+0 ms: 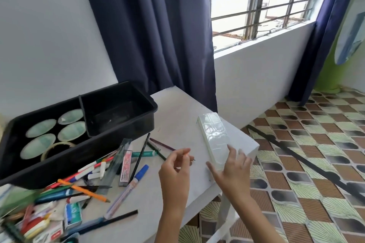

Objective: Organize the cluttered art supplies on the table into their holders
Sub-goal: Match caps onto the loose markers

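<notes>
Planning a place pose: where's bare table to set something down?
Bare table between the black bin and the clear palette, out to the far corner; also a strip between the pen pile and the left hand. Crowded: the pile at near left.

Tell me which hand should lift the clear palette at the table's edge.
Right, probably. The right hand is open, with its fingers at the near end of the palette, while the left hand pinches a thin pencil.
</notes>
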Demonstrator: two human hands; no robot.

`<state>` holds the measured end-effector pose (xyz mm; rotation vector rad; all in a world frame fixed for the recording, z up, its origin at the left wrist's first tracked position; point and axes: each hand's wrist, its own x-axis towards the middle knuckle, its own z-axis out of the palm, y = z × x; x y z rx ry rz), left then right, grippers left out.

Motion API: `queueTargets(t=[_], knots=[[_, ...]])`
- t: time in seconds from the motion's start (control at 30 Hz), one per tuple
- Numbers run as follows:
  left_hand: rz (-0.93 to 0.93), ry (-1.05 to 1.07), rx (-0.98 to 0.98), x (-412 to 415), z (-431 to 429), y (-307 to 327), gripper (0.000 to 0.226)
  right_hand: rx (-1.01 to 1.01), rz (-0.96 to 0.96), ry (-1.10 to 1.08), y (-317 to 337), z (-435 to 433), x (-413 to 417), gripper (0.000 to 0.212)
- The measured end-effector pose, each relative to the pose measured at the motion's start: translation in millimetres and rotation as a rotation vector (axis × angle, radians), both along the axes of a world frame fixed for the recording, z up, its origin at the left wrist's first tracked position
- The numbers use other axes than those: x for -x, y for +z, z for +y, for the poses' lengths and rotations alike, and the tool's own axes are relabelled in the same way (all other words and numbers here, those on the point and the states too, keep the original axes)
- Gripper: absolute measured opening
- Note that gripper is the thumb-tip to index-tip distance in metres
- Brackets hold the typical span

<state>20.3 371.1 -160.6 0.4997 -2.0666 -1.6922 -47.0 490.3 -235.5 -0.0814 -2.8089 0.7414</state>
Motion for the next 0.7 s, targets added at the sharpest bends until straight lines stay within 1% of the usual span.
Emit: queueTargets(t=[0.07, 0.13, 0.3, 0.37, 0.43, 0.53, 0.6, 0.63, 0.7], knots=[[-0.003, 0.011, 0.004, 2.9, 2.2, -0.6, 0.015, -0.008, 0.087, -0.004, -5.3, 4.8, 5.9, 0.074], [-0.011, 0.024, 0.002, 3.0, 2.6, -2.2, 0.015, 0.081, 0.137, -0.012, -5.4, 8.1, 8.6, 0.068], [-0.007, 0.073, -0.025, -3.4, -1.2, -3.2, 0.015, 0.665, 0.108, 0.038, 20.6, 3.3, 5.4, 0.068], [-0.005, 0.095, -0.038, -7.8, -5.0, -1.3, 0.015, 0.826, 0.109, 0.081, 37.1, -1.6, -1.6, 0.07], [-0.002, 0.123, -0.062, -15.3, -10.6, 0.2, 0.015, 0.957, 0.081, 0.147, 52.4, -7.7, -11.1, 0.066], [0.029, 0.169, -0.119, -30.4, -23.8, 3.8, 0.017, 1.063, 0.021, 0.333, 75.6, -17.8, -28.8, 0.06], [0.062, 0.193, -0.159, -41.3, -34.7, 9.8, 0.023, 1.072, -0.037, 0.504, 87.7, -23.8, -40.6, 0.058], [0.085, 0.209, -0.207, -48.1, -41.2, 13.6, 0.028, 1.062, -0.071, 0.6, 91.4, -27.5, -46.2, 0.055], [0.17, 0.257, -0.4, -64.1, -56.8, 20.8, 0.041, 1.037, -0.143, 0.78, 93.5, -34.2, -56.1, 0.053]])
